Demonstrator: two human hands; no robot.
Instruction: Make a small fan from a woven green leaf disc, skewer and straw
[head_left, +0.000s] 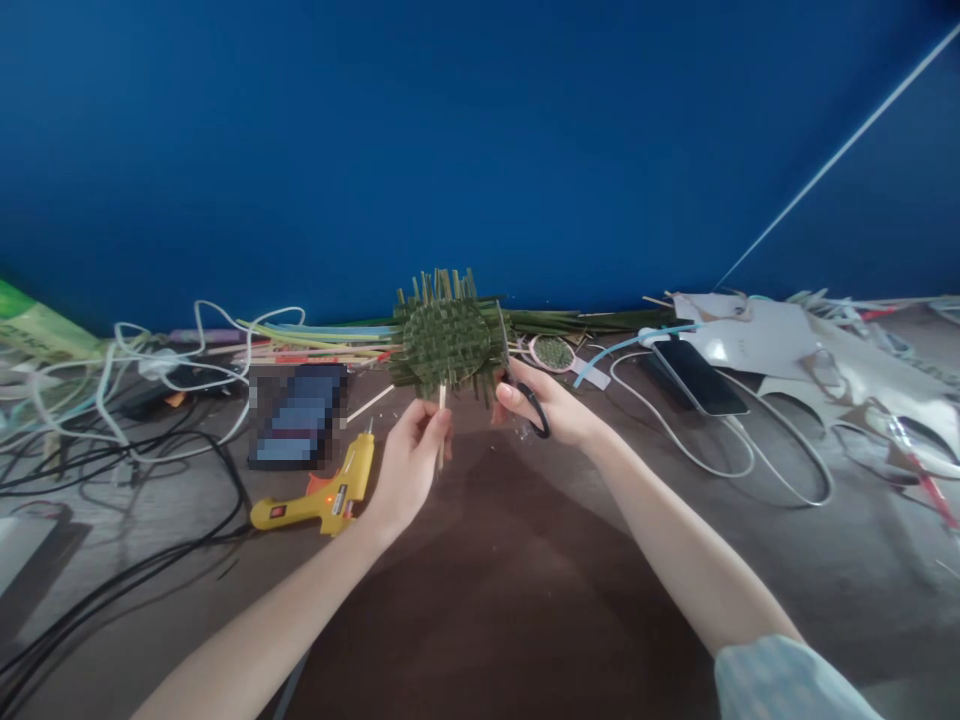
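Note:
My left hand [416,450] is closed around a thin pale wooden stick [442,396]. On top of that stick stands a round fan woven from green leaf strips [448,342], its loose strip ends jutting out all round the rim. In my right hand [551,400] is a pair of scissors [534,402] with black handles. The blades point up beside the fan's right edge, among the strip ends; whether they touch a strip I cannot tell. Behind my right hand lies a small round fan [553,352] with a pale rim and a green centre.
To the left lie a yellow glue gun [330,490], a blurred-out phone [300,415] and tangled cables [187,400]. On the right are a charging phone [697,375] and cut white card [795,340]. Long green leaves [600,322] lie along the blue wall [480,140].

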